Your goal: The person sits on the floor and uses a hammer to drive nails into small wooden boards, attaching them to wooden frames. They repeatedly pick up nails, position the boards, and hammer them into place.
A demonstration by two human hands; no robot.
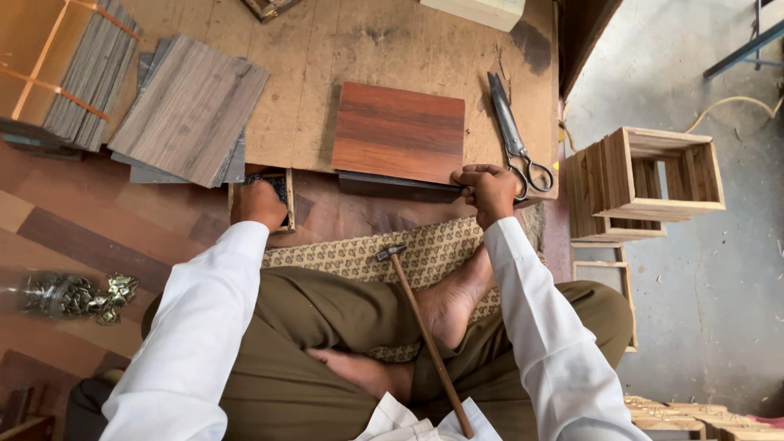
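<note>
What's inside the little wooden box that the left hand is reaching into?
The left hand fills most of the small wooden box. Only a dark, speckled patch shows beside the fingers. Whatever lies under the hand is covered.

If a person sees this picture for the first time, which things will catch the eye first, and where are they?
The reddish-brown board lies in the middle of the work surface, and the right hand grips its near right edge. The left hand reaches into a small wooden box at the left. A hammer with a long handle rests across the person's lap, and large scissors lie to the right of the board.
</note>
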